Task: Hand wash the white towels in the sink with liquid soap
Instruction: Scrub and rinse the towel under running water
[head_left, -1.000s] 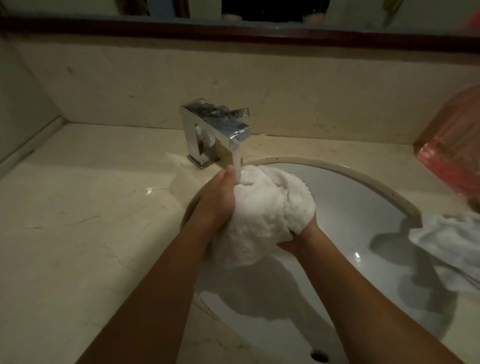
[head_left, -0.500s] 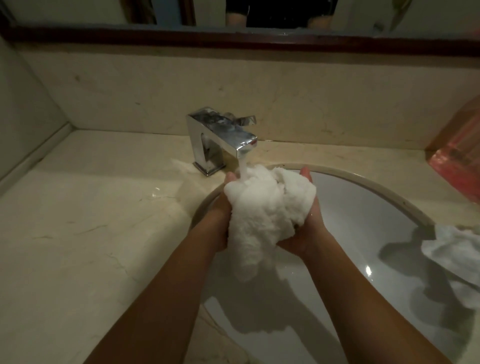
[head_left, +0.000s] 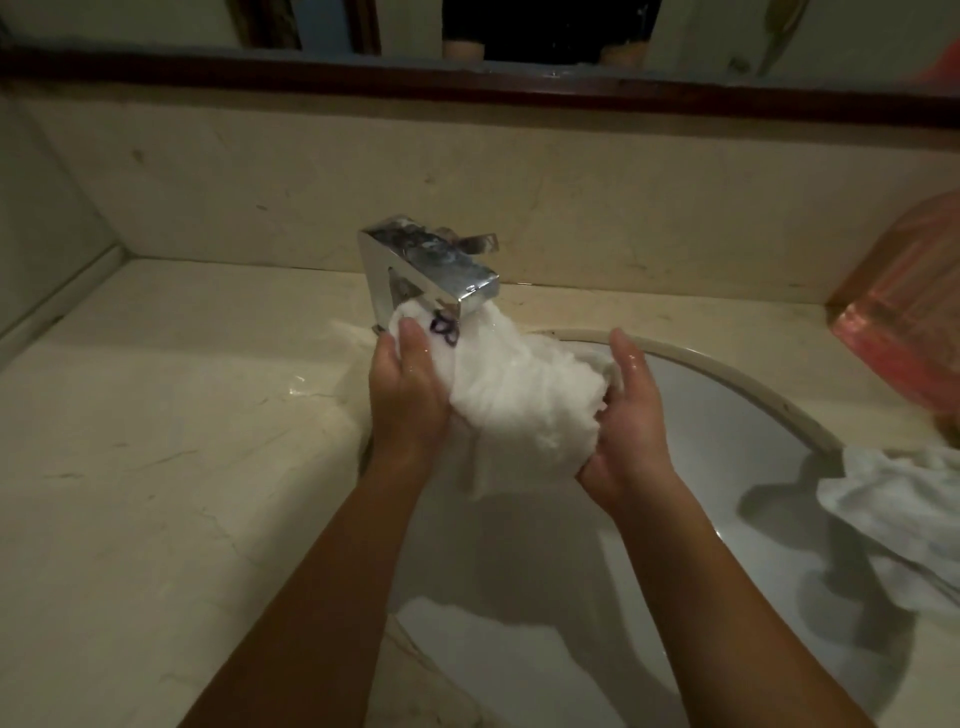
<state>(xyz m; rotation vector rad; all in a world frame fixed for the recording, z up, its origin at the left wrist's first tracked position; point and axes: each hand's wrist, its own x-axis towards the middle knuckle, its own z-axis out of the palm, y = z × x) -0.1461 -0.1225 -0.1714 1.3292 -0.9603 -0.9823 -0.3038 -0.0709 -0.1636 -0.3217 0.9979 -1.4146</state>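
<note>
A bunched, wet white towel (head_left: 524, 395) with a small purple mark near its top is pressed between both my hands, right under the spout of the chrome faucet (head_left: 431, 270). My left hand (head_left: 408, 389) cups its left side with the fingers pointing up. On the towel's right side, my right hand (head_left: 626, 415) holds it with a wet open palm. The towel hangs above the white sink (head_left: 779, 467). A second white towel (head_left: 898, 514) lies draped over the sink's right rim.
A beige marble counter (head_left: 156, 441) spreads to the left, with a wet patch near the faucet. A pink translucent container (head_left: 904, 322) stands at the back right. A backsplash and a dark-framed mirror (head_left: 467, 83) rise behind the faucet.
The towel has been lifted closer to the spout and spread wider between my hands. My right hand has moved apart to the right, and my left thumb now rests on top.
</note>
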